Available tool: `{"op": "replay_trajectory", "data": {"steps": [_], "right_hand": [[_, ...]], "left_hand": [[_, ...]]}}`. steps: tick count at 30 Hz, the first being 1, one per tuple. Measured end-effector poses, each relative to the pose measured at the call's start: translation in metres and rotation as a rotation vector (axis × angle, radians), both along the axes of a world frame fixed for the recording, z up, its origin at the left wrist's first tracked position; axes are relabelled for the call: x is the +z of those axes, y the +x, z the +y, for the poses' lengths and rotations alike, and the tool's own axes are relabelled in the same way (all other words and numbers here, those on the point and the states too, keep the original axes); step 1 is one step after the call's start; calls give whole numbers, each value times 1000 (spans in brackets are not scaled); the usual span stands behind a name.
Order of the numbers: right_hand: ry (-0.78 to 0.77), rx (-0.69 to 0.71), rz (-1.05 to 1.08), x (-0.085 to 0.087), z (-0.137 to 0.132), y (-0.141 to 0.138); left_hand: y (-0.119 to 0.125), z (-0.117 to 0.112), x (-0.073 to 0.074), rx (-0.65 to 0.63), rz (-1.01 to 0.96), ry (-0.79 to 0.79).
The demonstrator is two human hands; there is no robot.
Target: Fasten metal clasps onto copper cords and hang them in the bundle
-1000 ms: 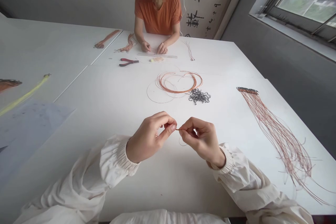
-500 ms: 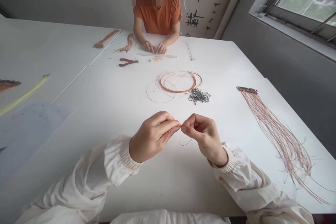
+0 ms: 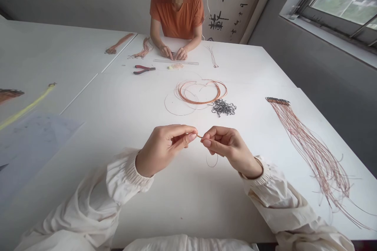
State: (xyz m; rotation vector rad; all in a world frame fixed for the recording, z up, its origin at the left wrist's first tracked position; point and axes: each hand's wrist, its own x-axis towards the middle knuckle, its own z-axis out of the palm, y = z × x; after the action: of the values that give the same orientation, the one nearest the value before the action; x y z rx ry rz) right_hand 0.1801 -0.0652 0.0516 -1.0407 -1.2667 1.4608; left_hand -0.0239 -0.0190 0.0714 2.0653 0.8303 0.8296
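Observation:
Above the near part of the table, my left hand pinches one end of a short stretch of thin orange line between thumb and index finger. My right hand grips the other end, also in a thumb-and-finger pinch, a small gap from the left fingertips. Below the right hand hangs a thin loop of line. Whether a hook is hidden inside the fingers I cannot tell. Beyond my hands lie a coil of orange line and a heap of dark metal hooks.
On the right spreads a bundle of hooked lines. Across the white table a person in an orange shirt works with both hands by a clear ruler. Red-handled pliers lie nearby. A plastic sheet is at left.
My hands have drawn slightly apart, the left moving left, so a short piece of line shows between the fingertips. The hanging loop has shifted a little right.

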Motion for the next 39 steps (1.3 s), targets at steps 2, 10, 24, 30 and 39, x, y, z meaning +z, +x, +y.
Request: {"op": "replay_trajectory", "data": {"steps": [2,10,24,30,39], "right_hand": [[-2,77,-49,2,1,7],[280,4,17,3,-1,18],[76,124,620,-15,5,1],[93,130,589,-15,4,2],[331,133,218,-7,11,33]], "left_hand": [[-1,-1,2,4,16,-107],[3,-4,13,-78,-17,-131],[2,-10,10,-148,75,-18],[1,-12,11,-134,75,-45],[0,-8,9,-179,70,147]]}}
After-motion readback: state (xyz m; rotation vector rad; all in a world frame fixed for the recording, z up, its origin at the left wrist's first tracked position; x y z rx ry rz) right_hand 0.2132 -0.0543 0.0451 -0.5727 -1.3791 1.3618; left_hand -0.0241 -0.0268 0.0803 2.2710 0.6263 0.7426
